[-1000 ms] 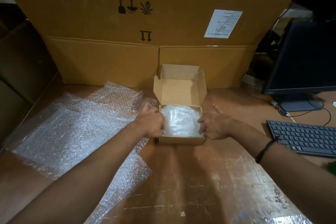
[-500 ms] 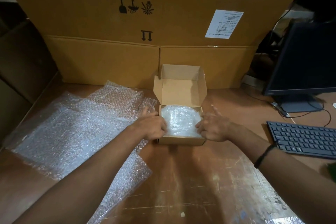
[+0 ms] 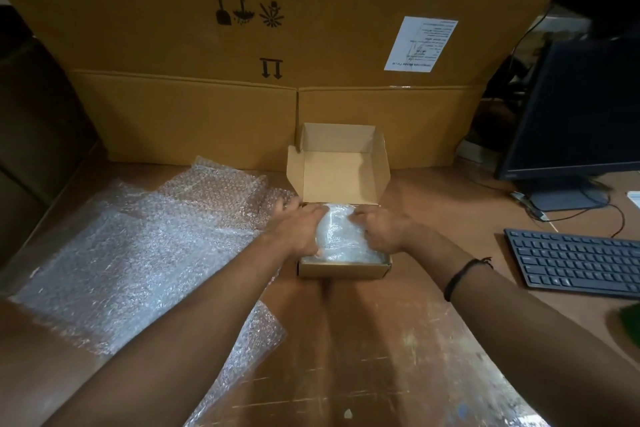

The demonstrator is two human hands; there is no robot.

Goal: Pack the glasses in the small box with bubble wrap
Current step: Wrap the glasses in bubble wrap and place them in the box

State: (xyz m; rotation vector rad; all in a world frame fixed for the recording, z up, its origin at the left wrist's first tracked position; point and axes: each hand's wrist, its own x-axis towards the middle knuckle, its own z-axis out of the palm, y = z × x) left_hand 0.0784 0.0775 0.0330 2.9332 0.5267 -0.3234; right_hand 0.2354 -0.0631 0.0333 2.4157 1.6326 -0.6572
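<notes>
Gripping from both sides, my left hand (image 3: 298,232) and right hand (image 3: 381,229) have their fingers curled over a wrapped bundle (image 3: 337,236) of bubble wrap, the left on its left flank, the right on its right flank. Between the two hands the bundle sits inside the small box (image 3: 343,269), filling most of it. I cannot make out the glasses through the plastic. Just beyond the knuckles the box's lid (image 3: 341,170) stands up, open, with its side flaps out. A dark band (image 3: 464,276) circles the right wrist. Left of the left hand, a loose sheet of bubble wrap (image 3: 138,253) lies spread on the bench (image 3: 363,357), passing under the left forearm. Well to the right of the right hand lie a keyboard (image 3: 575,267) and, behind it, a dark monitor (image 3: 581,107). Far beyond both hands, big cartons (image 3: 207,45) are stacked along the back of the bench.
</notes>
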